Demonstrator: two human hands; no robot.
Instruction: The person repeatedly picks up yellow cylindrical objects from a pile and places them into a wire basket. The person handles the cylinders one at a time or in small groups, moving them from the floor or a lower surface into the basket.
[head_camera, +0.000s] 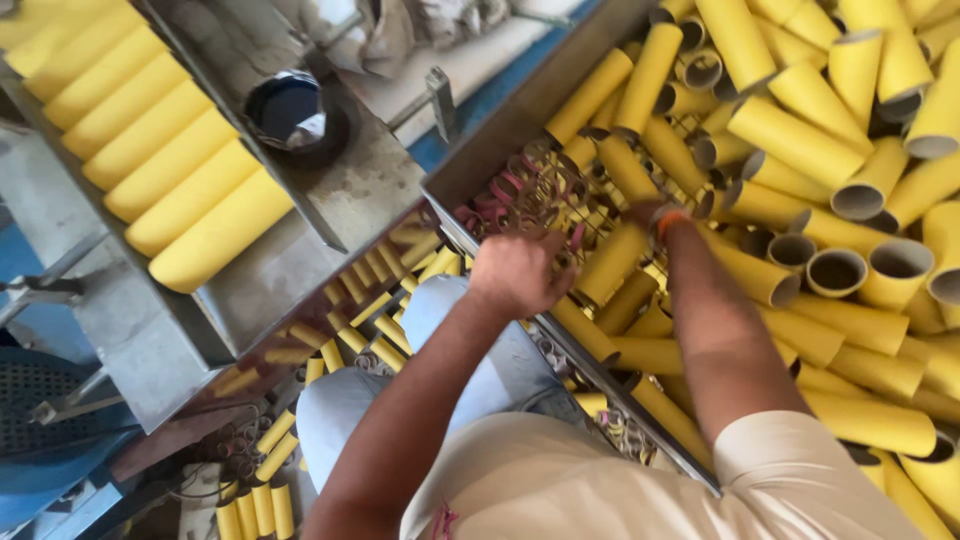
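Lying under both hands (585, 250): yellow tubes (612, 262) in the bin (520, 120).

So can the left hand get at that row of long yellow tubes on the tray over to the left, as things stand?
Probably yes. The left hand is at the bin's near edge, and the row of long yellow tubes lies uncovered to its left, with only a low metal ledge between them; true reach is hard to judge.

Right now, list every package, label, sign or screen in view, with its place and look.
None of these shows: only bare yellow tubes heaped in a grey bin where both hands reach, the left hand and the right hand, and a row of yellow tubes on the metal rack at the left.
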